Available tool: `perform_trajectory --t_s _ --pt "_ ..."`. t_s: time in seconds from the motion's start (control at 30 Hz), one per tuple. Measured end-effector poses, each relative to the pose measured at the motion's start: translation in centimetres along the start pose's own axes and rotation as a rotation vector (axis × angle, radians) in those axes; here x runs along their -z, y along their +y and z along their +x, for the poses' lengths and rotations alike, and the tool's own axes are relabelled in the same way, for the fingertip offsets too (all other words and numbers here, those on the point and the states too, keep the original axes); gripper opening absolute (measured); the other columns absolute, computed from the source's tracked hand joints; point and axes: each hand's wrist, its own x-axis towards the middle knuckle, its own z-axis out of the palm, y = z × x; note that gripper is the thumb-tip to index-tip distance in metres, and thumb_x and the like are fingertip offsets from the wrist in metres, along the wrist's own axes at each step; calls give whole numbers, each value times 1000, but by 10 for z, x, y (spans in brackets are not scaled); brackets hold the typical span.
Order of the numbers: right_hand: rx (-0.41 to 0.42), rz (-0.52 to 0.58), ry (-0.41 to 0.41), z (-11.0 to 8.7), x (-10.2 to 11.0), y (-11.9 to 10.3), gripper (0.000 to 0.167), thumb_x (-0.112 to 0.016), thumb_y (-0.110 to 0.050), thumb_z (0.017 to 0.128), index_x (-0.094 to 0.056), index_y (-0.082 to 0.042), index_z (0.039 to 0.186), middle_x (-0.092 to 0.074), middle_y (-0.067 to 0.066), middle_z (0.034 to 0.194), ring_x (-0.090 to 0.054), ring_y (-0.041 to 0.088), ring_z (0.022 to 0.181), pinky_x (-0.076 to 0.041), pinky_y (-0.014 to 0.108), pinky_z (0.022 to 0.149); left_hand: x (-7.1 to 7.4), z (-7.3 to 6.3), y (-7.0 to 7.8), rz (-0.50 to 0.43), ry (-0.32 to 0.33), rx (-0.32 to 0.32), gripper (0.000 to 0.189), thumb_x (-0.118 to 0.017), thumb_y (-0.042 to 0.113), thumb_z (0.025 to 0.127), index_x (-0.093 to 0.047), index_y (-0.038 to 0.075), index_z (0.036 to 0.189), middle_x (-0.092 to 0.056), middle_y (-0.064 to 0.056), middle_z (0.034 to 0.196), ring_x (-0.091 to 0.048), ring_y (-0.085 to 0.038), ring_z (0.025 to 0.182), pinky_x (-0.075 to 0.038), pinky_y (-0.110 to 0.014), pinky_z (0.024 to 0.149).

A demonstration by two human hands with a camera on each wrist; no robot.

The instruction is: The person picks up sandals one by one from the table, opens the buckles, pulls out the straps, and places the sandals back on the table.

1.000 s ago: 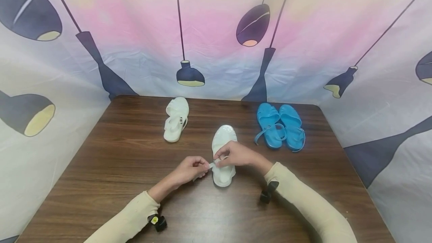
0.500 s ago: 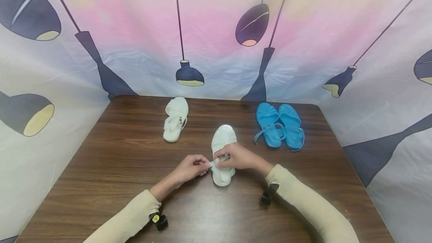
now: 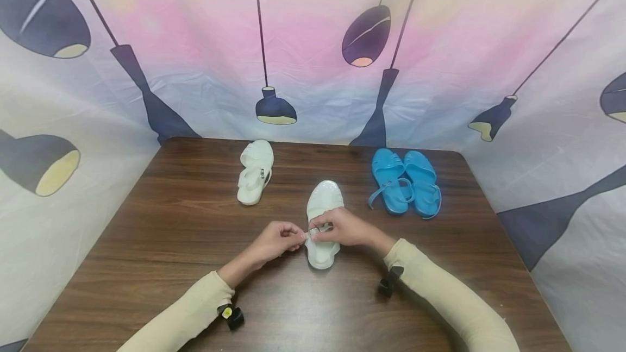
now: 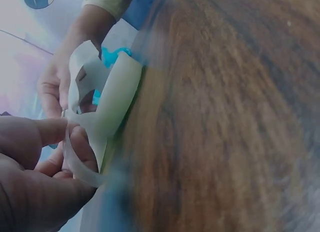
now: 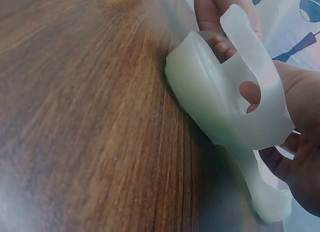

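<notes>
A white sandal stands on the wooden table in front of me, toe pointing away. My left hand, at its left side, pinches the thin strap between thumb and fingertips. From the right, my right hand reaches over the sandal and grips the strap near the small buckle. The fingertips of both hands are close together there. In the right wrist view the heel part of the sandal rises in front of the hands and hides some of the fingers.
Another white sandal, with its strap buckled, lies at the back left of the brown table. Two blue sandals stand side by side at the back right. A printed curtain hangs behind the table's far edge.
My left hand has shifted slightly right and up, closer to the buckle, and less strap shows between its fingers and the sandal. My right hand has barely moved.
</notes>
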Motion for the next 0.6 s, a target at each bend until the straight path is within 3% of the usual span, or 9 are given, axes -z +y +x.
perform_trajectory --t_s 0.23,0.43,0.6 --pt "6 -3 33 2 -2 2 17 -78 -19 93 -77 -15 110 -72 -6 96 -60 4 84 -54 21 75 -3 2 -1 -17 29 -24 21 -66 17 100 -72 -4 102 -61 1 77 -53 -10 68 -41 -21 52" --pt "13 2 49 3 -3 2 19 -78 -21 93 -78 -15 110 -72 -7 95 -60 3 83 -54 22 73 -3 4 0 -37 40 -76 16 -67 7 98 -70 -9 103 -68 -8 84 -59 -12 73 -52 -23 67" --pt "15 -3 47 3 -3 2 17 -77 -21 93 -77 -16 109 -71 -9 94 -59 4 82 -54 22 71 1 2 5 -7 0 -12 19 -66 11 99 -70 -7 104 -70 -9 85 -62 -13 74 -56 -26 69"
